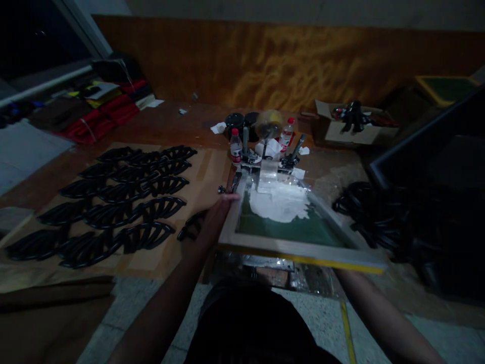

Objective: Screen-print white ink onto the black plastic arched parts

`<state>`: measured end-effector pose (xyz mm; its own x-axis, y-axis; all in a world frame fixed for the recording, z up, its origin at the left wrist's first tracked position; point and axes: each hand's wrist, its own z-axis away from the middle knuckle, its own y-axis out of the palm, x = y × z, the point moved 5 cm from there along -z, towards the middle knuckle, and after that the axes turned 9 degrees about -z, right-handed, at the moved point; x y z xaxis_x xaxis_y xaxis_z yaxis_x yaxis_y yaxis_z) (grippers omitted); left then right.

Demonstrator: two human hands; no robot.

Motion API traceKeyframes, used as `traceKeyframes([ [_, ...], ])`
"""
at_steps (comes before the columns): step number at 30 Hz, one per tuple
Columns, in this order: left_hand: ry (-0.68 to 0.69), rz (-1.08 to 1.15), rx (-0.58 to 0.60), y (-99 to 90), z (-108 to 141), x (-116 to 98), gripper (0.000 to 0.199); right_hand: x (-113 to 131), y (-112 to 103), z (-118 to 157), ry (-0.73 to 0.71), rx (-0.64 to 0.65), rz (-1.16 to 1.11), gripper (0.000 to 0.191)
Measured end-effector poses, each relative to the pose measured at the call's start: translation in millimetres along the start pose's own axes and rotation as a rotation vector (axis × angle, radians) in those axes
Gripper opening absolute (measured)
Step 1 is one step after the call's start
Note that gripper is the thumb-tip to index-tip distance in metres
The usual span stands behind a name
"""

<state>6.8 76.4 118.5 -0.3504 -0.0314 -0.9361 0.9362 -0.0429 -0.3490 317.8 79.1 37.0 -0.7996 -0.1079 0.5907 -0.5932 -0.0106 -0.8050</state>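
A screen frame (pixel 303 249) with a green mesh is raised at a tilt in front of me, and white paste (pixel 280 202) covers the far part of its mesh. My left hand (pixel 224 205) is at the frame's left side, its fingers along the edge; the dim light hides whether they grip it. My right hand is hidden under the frame's right part, with only the forearm showing. Beyond the frame stand metal clamps (pixel 290 161) and a squeegee-like blade (pixel 268 174). Below the frame lies a shiny, film-covered base (pixel 314 280).
Rows of black curved parts (pixel 132 207) lie on cardboard at the left, one more near my left forearm. Two bottles with red caps (pixel 236 146) (pixel 287 135) stand at the back. A black pile (pixel 364 207) and a cardboard box (pixel 352 132) are at the right.
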Motion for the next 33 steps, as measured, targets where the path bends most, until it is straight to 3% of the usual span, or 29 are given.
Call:
traceKeyframes([
  [2, -0.101, -0.094, 0.067, 7.2, 17.9, 35.0, 0.046, -17.2, -27.2, -14.1, 0.071, -0.106, 0.025, 0.036],
  [4, -0.209, -0.132, 0.130, 18.6, 29.1, 68.9, 0.050, -11.0, -42.6, -31.6, 0.054, -0.224, 0.023, 0.037],
  [7, -0.276, -0.155, 0.155, 35.2, 30.4, 105.4, 0.063, 40.7, -33.5, -57.0, -0.139, -0.247, 0.037, 0.059],
  [9, -0.241, -0.177, 0.136, 41.3, 25.0, 117.7, 0.061, 79.8, -10.6, -66.9, -0.226, -0.088, 0.104, 0.060],
  [11, -0.209, -0.193, 0.136, 44.1, 20.6, 124.5, 0.055, 102.4, 13.8, -65.2, -0.204, 0.124, 0.188, 0.043],
  [14, -0.194, -0.199, 0.158, 45.0, 19.0, 129.3, 0.052, 106.6, 35.5, -41.2, -0.175, 0.334, 0.286, 0.026],
  [17, -0.181, -0.209, 0.160, 45.1, 20.5, 130.1, 0.052, 101.2, 39.0, -11.5, -0.346, 0.441, 0.286, 0.027],
  [20, -0.190, -0.213, 0.149, 45.5, 22.0, 129.7, 0.050, 100.1, 34.2, 0.6, -0.480, 0.571, 0.219, 0.033],
  [22, -0.211, -0.213, 0.147, 45.5, 22.6, 129.2, 0.049, 101.5, 31.2, -3.6, -0.457, 0.579, 0.195, 0.030],
  [25, -0.249, -0.198, 0.134, 44.6, 23.2, 128.7, 0.048, 101.2, 32.9, -7.0, -0.372, 0.408, 0.204, 0.026],
  [27, -0.252, -0.180, 0.129, 44.7, 23.5, 128.3, 0.049, 98.4, 40.8, 4.8, -0.388, 0.339, 0.198, 0.031],
  [30, -0.234, -0.180, 0.126, 45.2, 23.8, 127.7, 0.049, 93.6, 51.7, 27.4, -0.460, 0.407, 0.150, 0.038],
  [33, -0.256, -0.181, 0.142, 42.5, 24.1, 125.8, 0.054, 98.2, 44.6, 19.5, -0.423, 0.414, 0.116, 0.036],
])
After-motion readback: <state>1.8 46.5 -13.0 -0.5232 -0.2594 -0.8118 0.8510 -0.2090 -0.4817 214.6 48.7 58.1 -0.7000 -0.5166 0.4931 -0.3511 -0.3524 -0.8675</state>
